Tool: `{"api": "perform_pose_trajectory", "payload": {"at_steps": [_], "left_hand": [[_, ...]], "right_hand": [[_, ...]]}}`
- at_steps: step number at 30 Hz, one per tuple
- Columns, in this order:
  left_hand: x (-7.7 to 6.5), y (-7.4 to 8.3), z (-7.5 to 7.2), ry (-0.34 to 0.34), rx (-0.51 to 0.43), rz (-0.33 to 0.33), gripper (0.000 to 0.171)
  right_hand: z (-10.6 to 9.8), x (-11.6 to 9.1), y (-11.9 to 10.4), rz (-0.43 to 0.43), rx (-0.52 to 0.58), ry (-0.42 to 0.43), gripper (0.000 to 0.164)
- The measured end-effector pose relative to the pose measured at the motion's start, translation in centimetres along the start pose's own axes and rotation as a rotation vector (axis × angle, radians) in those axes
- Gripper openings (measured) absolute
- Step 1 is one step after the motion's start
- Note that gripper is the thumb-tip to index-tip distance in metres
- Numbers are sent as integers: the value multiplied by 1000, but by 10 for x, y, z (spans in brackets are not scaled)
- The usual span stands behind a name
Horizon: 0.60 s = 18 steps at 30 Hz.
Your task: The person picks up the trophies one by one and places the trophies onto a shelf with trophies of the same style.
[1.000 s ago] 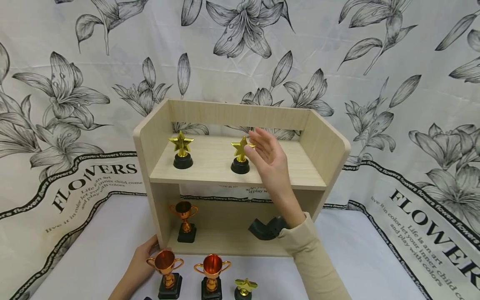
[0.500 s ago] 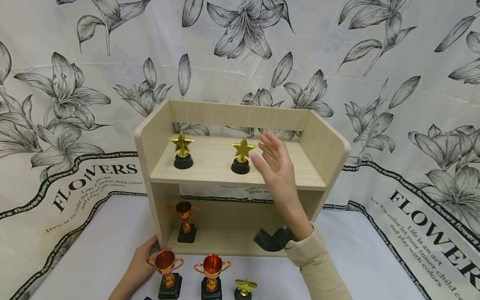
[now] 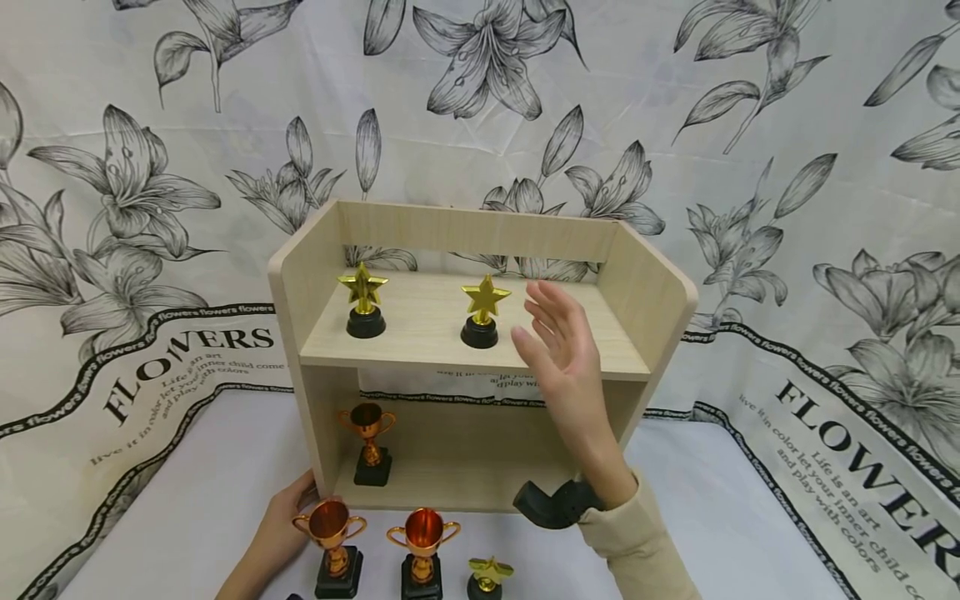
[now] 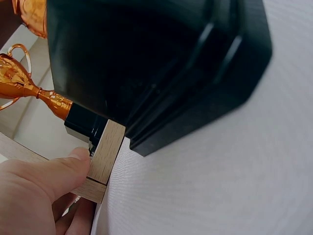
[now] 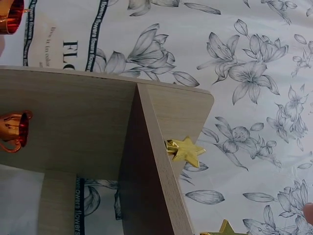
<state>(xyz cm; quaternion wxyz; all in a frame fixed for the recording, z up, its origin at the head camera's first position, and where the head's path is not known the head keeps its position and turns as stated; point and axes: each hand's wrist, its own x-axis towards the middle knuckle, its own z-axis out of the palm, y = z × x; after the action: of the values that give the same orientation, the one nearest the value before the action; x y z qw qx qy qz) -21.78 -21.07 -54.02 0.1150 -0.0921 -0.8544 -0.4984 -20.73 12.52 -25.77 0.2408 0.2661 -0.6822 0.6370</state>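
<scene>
My left hand (image 3: 276, 523) grips the lower left front corner of a pale wooden two-tier shelf (image 3: 663, 292); in the left wrist view its thumb (image 4: 58, 174) lies along the side panel (image 4: 105, 154). My right hand (image 3: 566, 358) is raised before the upper tier, fingers loosely extended and holding nothing. Just left of it stands a gold star trophy (image 3: 480, 312) on a round black base. A second star trophy (image 3: 365, 300) stands at the upper tier's left. Below, a bronze cup trophy (image 3: 371, 446) occupies the lower tier's left end.
In front of the shelf, two bronze cup trophies (image 3: 330, 533) and a small gold star trophy (image 3: 489, 575) stand on the white tabletop (image 3: 187, 500). A flower-printed cloth (image 3: 480, 150) hangs behind. A black camera mount (image 3: 555, 504) sits at my right wrist.
My right hand has drawn away from the star trophy on the upper tier, moving right and slightly down. That trophy now stands free. The left hand has stayed put.
</scene>
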Motion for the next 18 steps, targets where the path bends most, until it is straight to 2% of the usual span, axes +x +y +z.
{"api": "perform_pose_trajectory", "payload": {"at_steps": [14, 18], "left_hand": [[2, -1, 1, 11, 13, -7, 62], [1, 2, 0, -8, -5, -24, 64]], "right_hand": [[-5, -24, 1, -30, -7, -14, 49], [-5, -32, 1, -54, -23, -24, 49]]}}
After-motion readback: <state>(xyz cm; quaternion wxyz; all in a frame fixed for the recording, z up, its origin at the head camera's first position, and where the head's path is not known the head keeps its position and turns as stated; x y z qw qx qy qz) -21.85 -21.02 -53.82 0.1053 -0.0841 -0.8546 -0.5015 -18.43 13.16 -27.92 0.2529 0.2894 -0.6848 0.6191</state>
